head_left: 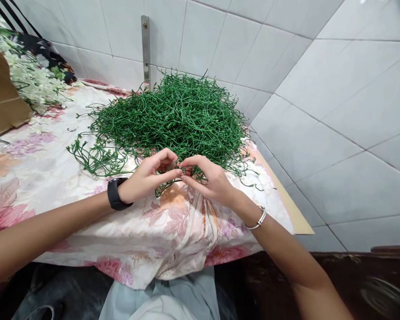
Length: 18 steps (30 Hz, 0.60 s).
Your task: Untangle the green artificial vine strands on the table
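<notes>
Both hands meet in front of a big heap of green artificial flower stems on the cloth-covered table. My left hand, with a black band at its wrist, pinches a thin green stem between thumb and fingers. Fingertip to fingertip with it, my right hand is closed on the same stem or one tangled with it; the fingers partly hide which. A silver bangle circles the right wrist. Left of the hands lies a smaller loose bunch of green stems.
White artificial flowers lie at the back left beside a brown cardboard piece. The floral tablecloth hangs over the front edge in folds. White tiled walls close off the back and right, and a metal strip is fixed to the back wall.
</notes>
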### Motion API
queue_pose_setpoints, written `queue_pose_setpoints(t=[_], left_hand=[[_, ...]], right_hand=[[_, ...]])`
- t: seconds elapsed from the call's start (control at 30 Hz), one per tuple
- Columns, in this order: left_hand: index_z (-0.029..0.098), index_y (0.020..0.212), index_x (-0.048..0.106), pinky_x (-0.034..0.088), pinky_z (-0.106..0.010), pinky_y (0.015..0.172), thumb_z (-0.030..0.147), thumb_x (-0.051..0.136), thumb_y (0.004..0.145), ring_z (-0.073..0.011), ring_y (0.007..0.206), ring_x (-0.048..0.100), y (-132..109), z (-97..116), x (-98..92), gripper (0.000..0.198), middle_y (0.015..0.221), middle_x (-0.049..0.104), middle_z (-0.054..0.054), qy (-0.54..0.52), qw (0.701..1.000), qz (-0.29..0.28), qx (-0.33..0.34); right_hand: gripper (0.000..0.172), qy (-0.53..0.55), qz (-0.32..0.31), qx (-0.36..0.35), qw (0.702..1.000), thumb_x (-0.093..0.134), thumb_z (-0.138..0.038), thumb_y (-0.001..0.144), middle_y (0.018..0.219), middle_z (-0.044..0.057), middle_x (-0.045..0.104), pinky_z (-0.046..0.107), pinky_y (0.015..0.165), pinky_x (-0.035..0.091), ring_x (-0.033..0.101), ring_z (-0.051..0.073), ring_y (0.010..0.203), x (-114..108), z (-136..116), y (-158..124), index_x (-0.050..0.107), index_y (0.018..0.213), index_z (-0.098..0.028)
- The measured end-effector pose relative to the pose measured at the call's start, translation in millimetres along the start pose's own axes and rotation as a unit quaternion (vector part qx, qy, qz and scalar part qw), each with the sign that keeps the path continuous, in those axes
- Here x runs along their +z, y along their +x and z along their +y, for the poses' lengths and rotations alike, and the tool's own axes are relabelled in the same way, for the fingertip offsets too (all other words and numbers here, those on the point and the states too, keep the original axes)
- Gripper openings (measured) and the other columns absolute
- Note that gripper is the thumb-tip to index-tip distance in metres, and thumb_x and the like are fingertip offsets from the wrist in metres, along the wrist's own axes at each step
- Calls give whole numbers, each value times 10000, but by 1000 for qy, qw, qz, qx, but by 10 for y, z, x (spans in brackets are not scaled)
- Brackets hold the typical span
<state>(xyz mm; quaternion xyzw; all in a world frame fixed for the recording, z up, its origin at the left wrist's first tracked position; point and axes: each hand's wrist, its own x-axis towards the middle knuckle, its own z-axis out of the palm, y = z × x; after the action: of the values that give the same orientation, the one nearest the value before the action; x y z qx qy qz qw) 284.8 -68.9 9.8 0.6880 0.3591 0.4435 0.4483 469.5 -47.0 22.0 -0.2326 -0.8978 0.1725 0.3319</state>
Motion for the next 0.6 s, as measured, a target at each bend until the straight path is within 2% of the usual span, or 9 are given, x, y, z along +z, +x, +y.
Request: queue_pose_setpoints(t=[0.17, 0.27, 0.37, 0.5, 0.6], left_hand=[[179, 867, 429, 380, -204, 580, 250, 519, 800, -90, 655, 502, 0, 21, -11, 133, 735, 528, 13, -37, 999, -34, -15], [188, 886, 406, 375, -206, 537, 264, 488, 821, -88, 559, 471, -7, 16, 10, 130, 614, 499, 38, -55, 996, -59, -28], [197, 904, 397, 367, -199, 497, 298, 476, 827, -86, 523, 431, -15, -17, 41, 150, 589, 433, 53, -58, 996, -63, -32], [193, 895, 420, 327, -192, 494, 326, 483, 819, -76, 540, 390, -10, -41, 50, 166, 651, 415, 44, 2, 999, -31, -12], [169, 855, 466, 305, -206, 532, 346, 447, 834, -84, 576, 375, -2, -16, 34, 179, 664, 422, 32, 82, 996, -36, -2]], right_hand=[[241, -44, 6, -38, 998, 550, -296, 789, 860, 56, 578, 311, 705, 454, 538, 144, 745, 10, 30, 3, 489, 986, -171], [167, -47, 2, -46, 998, 519, -260, 812, 846, 49, 575, 298, 702, 440, 529, 139, 750, -4, 45, 5, 497, 954, -175], [96, -61, 6, -57, 996, 483, -210, 830, 820, 39, 577, 291, 703, 419, 520, 141, 767, -16, 54, 6, 508, 921, -188], [81, -107, 31, -75, 991, 490, -195, 824, 793, 43, 589, 299, 713, 397, 506, 150, 766, -19, 75, 9, 532, 891, -180], [78, -129, 37, -84, 987, 496, -203, 826, 769, 44, 599, 301, 718, 391, 509, 146, 749, -19, 102, 12, 555, 857, -164]])
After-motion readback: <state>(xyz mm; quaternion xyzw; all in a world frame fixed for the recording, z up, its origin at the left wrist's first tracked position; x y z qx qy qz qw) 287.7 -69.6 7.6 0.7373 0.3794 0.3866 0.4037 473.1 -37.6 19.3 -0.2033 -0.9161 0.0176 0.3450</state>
